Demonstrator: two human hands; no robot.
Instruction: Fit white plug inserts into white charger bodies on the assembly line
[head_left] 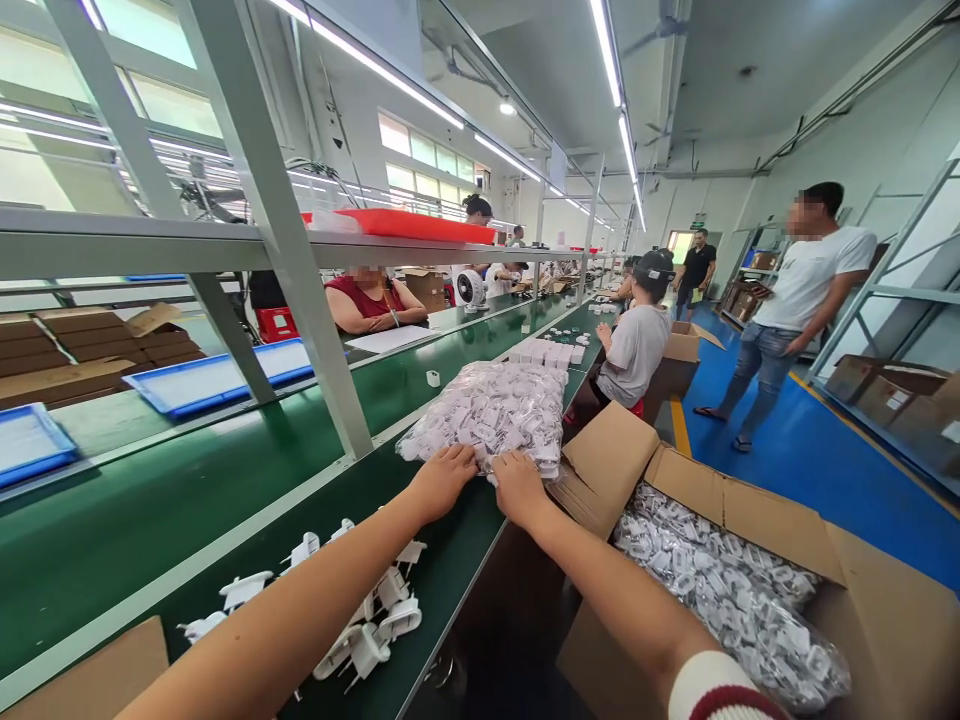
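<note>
A large clear plastic bag [491, 405] full of small white plastic parts lies on the green work surface ahead of me. My left hand [445, 478] is at its near edge, fingers curled onto the plastic. Just to the right, my right hand [516, 484] pinches the same edge, its fingertips partly hidden. Several loose white plug parts with metal pins [370, 650] lie on the surface beneath and beside my left forearm.
To the right stands an open cardboard box [847, 540] holding bagged white parts [720, 580]. White blocks [551, 353] lie beyond the bag. A metal post [300, 240] rises on the left, near blue trays [225, 378]. A seated co-worker [636, 340] is ahead on the right.
</note>
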